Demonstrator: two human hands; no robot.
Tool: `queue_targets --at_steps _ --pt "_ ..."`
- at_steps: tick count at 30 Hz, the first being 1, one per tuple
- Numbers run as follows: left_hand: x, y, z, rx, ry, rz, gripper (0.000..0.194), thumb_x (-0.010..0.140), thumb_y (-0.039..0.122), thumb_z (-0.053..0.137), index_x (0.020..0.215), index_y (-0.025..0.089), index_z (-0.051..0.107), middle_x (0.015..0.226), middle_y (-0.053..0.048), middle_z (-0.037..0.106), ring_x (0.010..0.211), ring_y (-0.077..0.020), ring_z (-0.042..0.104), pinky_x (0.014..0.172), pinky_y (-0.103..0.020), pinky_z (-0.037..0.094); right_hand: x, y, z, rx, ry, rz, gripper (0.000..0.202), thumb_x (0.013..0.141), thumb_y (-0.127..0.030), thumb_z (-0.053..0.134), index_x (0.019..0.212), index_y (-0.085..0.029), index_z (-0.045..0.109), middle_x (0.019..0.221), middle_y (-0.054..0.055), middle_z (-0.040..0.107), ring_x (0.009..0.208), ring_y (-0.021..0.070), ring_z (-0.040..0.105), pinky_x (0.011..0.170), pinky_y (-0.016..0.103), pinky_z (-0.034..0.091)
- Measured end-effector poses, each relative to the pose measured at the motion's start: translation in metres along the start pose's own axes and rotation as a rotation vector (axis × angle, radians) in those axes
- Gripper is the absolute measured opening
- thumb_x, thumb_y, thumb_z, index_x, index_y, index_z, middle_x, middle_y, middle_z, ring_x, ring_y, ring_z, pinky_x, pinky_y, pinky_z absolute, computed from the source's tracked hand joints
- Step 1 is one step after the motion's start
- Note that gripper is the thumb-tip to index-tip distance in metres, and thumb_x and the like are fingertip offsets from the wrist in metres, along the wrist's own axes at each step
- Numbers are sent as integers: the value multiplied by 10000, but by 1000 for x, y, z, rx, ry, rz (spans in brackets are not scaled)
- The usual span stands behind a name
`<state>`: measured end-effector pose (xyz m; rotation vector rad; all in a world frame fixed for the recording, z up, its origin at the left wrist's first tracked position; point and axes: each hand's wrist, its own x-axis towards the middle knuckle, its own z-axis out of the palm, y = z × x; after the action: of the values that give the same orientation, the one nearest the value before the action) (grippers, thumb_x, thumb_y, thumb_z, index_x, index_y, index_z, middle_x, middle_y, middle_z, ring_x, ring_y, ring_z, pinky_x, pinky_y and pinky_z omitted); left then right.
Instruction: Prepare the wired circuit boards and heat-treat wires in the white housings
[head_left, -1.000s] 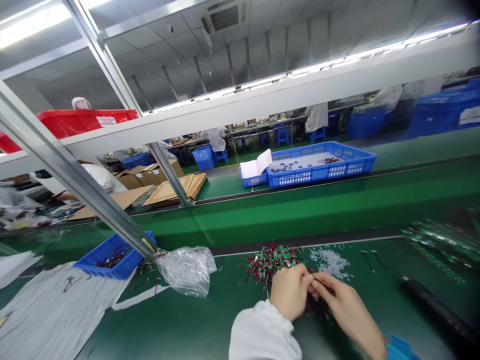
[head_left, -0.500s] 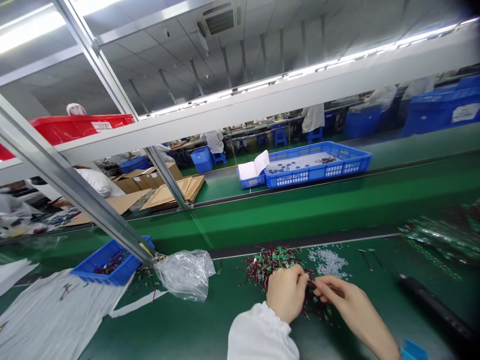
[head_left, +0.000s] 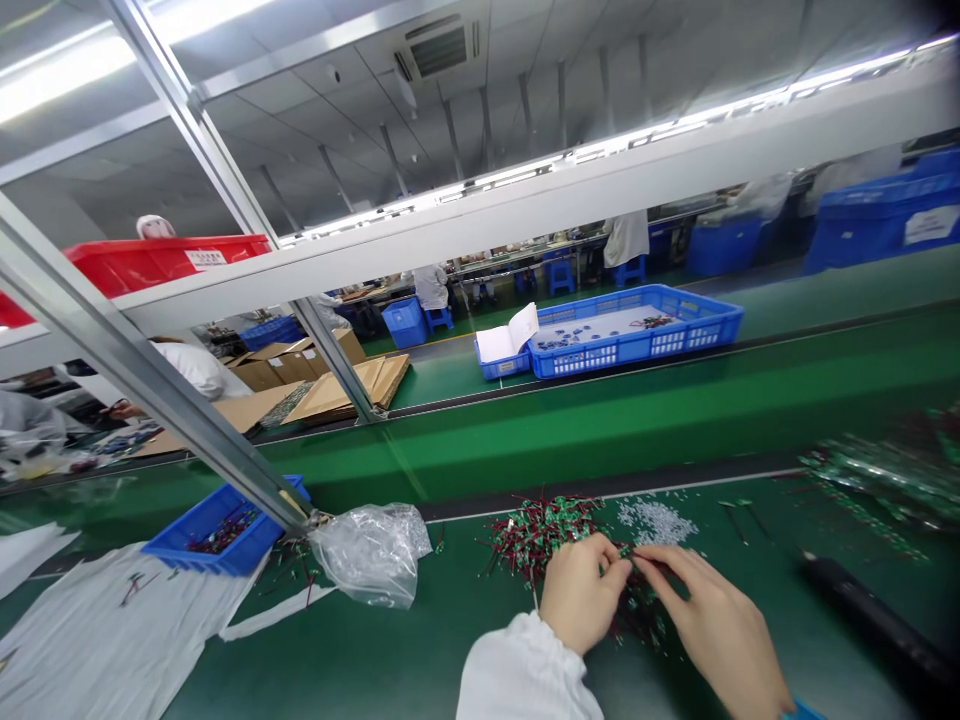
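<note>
My left hand [head_left: 585,592], in a white sleeve, is closed, thumb against the fingers, on a small green circuit board with dark red wires [head_left: 624,550]. Thumb and forefinger of my right hand [head_left: 712,622] pinch at the same piece from the right; the fingers hide most of it. Behind and under both hands spreads a tangled pile of such wired boards [head_left: 551,522]. To its right lies a heap of tiny whitish pieces [head_left: 658,522].
A dark pen-shaped tool [head_left: 862,610] lies at right, near bagged green boards [head_left: 885,480]. At left are a clear plastic bag [head_left: 371,555], a blue bin [head_left: 169,548] and a white sheet [head_left: 112,630]. A metal post [head_left: 150,370] rises there. Beyond the green ledge stands a blue crate [head_left: 637,345].
Both hands have shifted slightly, the left a little to the right. Their fingertips are still together over the pile, now a bit higher. The things on the bench look unmoved.
</note>
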<state>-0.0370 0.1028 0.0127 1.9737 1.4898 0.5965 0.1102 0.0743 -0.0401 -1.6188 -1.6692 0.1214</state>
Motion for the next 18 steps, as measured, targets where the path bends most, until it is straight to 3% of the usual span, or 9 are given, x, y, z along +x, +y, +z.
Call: queue_targets --at_steps 8,18 --pt "1 -3 1 181 20 1 183 793 284 463 784 244 641 734 15 671 719 -172 595 662 -258 393 -2 1 2 50 -184 86 288 892 -457 395 978 -320 634 1040 -12 693 882 217 662 689 295 510" --pt "0 1 3 123 15 -51 150 697 233 477 692 220 627 637 8 656 644 -165 582 617 -253 386 -1 -5 -1 17 -62 -73 248 898 -431 411 914 -280 607 989 13 656 924 211 615 732 296 476"
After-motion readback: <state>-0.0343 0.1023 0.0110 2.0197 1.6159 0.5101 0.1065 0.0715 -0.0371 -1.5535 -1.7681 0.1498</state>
